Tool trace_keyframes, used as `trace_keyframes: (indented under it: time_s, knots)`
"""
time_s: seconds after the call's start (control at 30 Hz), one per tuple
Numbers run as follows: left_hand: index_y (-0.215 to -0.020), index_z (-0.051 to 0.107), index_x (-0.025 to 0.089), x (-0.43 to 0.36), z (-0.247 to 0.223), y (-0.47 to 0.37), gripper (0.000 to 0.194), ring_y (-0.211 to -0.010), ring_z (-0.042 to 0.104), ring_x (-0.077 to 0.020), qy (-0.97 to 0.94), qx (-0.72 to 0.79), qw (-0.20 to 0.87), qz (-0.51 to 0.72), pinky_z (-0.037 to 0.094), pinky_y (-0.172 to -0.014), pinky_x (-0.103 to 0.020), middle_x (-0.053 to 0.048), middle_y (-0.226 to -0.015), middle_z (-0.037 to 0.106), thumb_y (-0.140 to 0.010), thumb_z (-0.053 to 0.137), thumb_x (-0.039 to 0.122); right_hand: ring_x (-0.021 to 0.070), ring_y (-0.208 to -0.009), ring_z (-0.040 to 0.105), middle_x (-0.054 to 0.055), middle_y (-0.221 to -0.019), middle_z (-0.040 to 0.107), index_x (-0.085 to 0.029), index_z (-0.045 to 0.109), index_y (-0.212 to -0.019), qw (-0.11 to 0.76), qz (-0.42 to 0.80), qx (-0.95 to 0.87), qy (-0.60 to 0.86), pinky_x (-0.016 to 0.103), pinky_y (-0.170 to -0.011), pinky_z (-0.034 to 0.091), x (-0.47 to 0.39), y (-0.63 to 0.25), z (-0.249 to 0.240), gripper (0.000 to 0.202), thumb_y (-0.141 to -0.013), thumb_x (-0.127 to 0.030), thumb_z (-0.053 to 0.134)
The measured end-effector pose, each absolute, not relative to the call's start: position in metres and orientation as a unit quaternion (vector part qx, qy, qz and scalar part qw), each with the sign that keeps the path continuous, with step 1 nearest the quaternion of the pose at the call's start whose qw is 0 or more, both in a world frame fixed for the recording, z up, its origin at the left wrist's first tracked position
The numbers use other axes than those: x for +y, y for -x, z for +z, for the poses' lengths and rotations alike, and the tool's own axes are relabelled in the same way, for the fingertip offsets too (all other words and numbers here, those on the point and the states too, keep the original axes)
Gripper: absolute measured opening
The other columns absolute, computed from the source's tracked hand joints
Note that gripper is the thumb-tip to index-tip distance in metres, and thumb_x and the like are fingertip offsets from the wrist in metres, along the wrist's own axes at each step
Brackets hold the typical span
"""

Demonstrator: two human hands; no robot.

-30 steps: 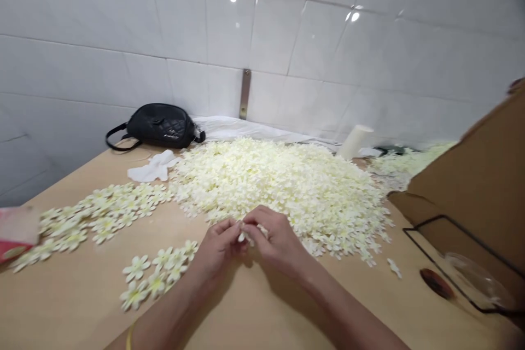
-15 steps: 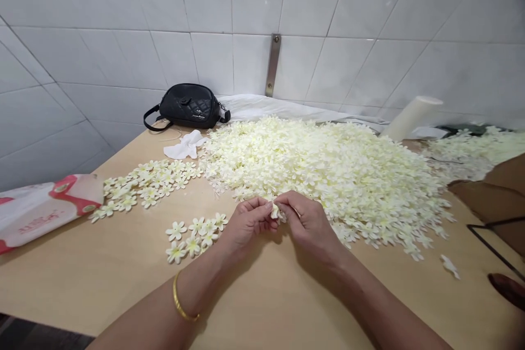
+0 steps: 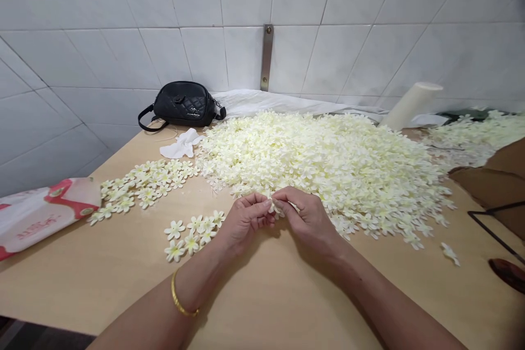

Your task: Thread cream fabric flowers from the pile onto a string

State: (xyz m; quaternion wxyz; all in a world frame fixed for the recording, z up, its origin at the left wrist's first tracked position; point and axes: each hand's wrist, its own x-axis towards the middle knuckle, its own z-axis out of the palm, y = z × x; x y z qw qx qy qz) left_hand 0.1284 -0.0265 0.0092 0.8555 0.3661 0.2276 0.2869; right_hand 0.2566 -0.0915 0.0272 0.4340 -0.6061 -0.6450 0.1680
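My left hand [image 3: 245, 219] and my right hand [image 3: 305, 219] meet fingertip to fingertip at the near edge of a big heap of cream fabric flowers [image 3: 328, 164] on a wooden table [image 3: 266, 295]. Between the fingertips both hands pinch a small cream flower [image 3: 274, 206], mostly hidden by the fingers. A small cluster of separated flowers [image 3: 192, 232] lies just left of my left hand. A wider spread of loose flowers [image 3: 143, 186] lies further left. A gold bangle [image 3: 180, 301] sits on my left wrist.
A black quilted bag [image 3: 182, 104] and a white cloth [image 3: 180, 146] lie at the back left by the tiled wall. A red and white packet [image 3: 41, 216] sits at the left edge. A cream roll [image 3: 410, 105], a brown cardboard box [image 3: 496, 180] and a black wire frame [image 3: 496, 229] are on the right.
The view swung left and settled, bringing the red and white packet in and pushing the cardboard box to the edge. My hands stay together, working the flower at the heap's edge.
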Motion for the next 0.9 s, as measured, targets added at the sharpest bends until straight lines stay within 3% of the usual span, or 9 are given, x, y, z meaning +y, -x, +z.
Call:
trace_keyframes:
  time_s: [0.23, 0.53, 0.9]
  knots:
    - [-0.069, 0.055, 0.014, -0.0286, 0.0115, -0.1272, 0.012, -0.052, 0.052, -0.0109, -0.369, 0.239, 0.858, 0.265, 0.046, -0.057, -0.030, 0.000, -0.057, 0.055, -0.066, 0.065, 0.019, 0.0115, -0.060, 0.049, 0.000, -0.065, 0.056, -0.017, 0.056, -0.071, 0.444, 0.177, -0.604, 0.637, 0.024, -0.057, 0.037, -0.0913, -0.2558, 0.0255, 0.020, -0.083, -0.018, 0.041]
    - [-0.070, 0.055, 0.012, -0.0224, 0.0098, -0.1286, 0.019, -0.052, 0.052, -0.0092, -0.342, 0.246, 0.861, 0.285, 0.043, -0.056, -0.022, -0.001, -0.057, 0.056, -0.073, 0.060, 0.031, 0.0126, -0.073, 0.053, 0.003, -0.078, 0.058, -0.017, 0.058, -0.081, 0.450, 0.157, -0.671, 0.569, 0.024, -0.067, 0.040, -0.0909, -0.2581, 0.0281, 0.019, -0.082, -0.012, 0.040]
    - [-0.067, 0.054, 0.013, -0.0215, 0.0099, -0.1271, 0.014, -0.053, 0.052, -0.0081, -0.338, 0.247, 0.864, 0.281, 0.042, -0.056, -0.020, 0.000, -0.058, 0.056, -0.069, 0.064, 0.023, 0.0132, -0.065, 0.047, 0.003, -0.070, 0.052, -0.017, 0.053, -0.075, 0.425, 0.123, -0.670, 0.596, 0.025, -0.061, 0.038, -0.0910, -0.2542, 0.0237, 0.019, -0.084, -0.014, 0.036]
